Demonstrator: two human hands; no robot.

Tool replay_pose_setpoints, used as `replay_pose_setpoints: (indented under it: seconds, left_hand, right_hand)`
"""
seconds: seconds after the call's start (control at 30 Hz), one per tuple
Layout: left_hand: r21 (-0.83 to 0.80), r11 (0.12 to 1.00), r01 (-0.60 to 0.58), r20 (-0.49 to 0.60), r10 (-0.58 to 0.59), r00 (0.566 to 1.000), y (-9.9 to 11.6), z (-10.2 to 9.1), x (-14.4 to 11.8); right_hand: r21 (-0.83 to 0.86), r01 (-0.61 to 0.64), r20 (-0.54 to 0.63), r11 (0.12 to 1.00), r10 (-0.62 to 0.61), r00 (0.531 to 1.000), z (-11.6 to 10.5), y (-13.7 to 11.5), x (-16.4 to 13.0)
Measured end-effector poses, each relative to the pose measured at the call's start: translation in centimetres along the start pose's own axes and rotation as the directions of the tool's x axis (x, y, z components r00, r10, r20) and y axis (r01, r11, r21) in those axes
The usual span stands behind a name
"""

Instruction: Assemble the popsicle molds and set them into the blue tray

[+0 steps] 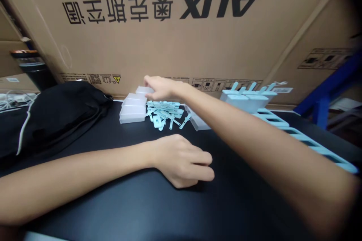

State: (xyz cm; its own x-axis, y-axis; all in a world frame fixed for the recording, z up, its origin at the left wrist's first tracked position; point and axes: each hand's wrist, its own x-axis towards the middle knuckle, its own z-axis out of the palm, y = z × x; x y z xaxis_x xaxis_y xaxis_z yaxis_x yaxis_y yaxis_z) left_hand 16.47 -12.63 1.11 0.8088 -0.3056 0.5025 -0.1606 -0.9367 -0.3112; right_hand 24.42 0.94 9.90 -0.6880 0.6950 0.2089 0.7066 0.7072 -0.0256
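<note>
My right hand reaches across to the far side, with its thumb and fingers around the end of a translucent white ice pop mould. That mould is the farthest in a row of similar white moulds. Beside the row lies a heap of light blue ice pop sticks. Nearer to me, my left hand rests on the black table with its fingers curled in. Nothing sticks out of it, and its palm side is hidden. More white moulds lie partly behind my right forearm.
At the right, several moulds with blue stick tops stand in a light blue rack. A large cardboard box walls off the back. Black cloth and a dark bottle are at the left; a blue metal frame is at the right.
</note>
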Motion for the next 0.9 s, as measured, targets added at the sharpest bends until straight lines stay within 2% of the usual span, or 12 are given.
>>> replay_pose_setpoints:
  seconds: [0.1, 0.2, 0.4, 0.57, 0.67, 0.73, 0.8, 0.87, 0.9]
  left_hand:
    - [0.015, 1.000, -0.012, -0.042, 0.013, 0.999, 0.2, -0.2, -0.4]
    - [0.014, 1.000, 0.010, -0.038, -0.009, 0.999, 0.4, -0.2, -0.4]
    - [-0.001, 0.997, 0.071, 0.047, -0.071, 0.996, 0.3, 0.0, -0.2]
    - [-0.004, 0.992, 0.127, 0.141, -0.125, 0.982, 0.4, -0.1, -0.2]
    - [0.025, 0.987, 0.161, 0.166, -0.163, 0.972, 0.4, -0.1, -0.2]
    - [0.044, 0.982, 0.185, 0.169, -0.190, 0.967, 0.4, -0.2, -0.2]
    - [0.064, 0.973, 0.223, 0.178, -0.231, 0.956, 0.4, -0.2, -0.1]
    - [0.082, 0.955, 0.283, 0.192, -0.294, 0.936, 0.4, -0.3, -0.1]
    - [0.090, 0.942, 0.323, 0.197, -0.335, 0.921, 0.4, -0.3, -0.1]
  right_hand:
    - [-0.048, 0.008, -0.016, 0.999, -0.009, 1.000, 1.2, -1.2, 2.3]
    - [-0.080, 0.028, -0.009, 0.996, -0.029, 1.000, 2.1, -1.4, 3.0]
    - [-0.116, 0.057, -0.028, 0.992, -0.060, 0.998, 3.0, -1.2, 2.9]
    - [-0.156, 0.025, -0.089, 0.987, -0.039, 0.995, 2.8, -1.3, 1.8]
    - [-0.179, 0.010, -0.132, 0.984, -0.034, 0.991, 1.2, -0.9, -1.2]
    - [-0.212, -0.002, -0.180, 0.977, -0.037, 0.983, -0.6, -0.2, -4.7]
    - [-0.240, -0.064, -0.241, 0.969, 0.004, 0.971, -2.5, 0.8, -9.4]
    - [-0.205, -0.190, -0.392, 0.960, 0.098, 0.915, -4.0, 2.2, -14.7]
    - [-0.151, -0.273, -0.492, 0.950, 0.167, 0.854, -4.5, 3.0, -17.3]
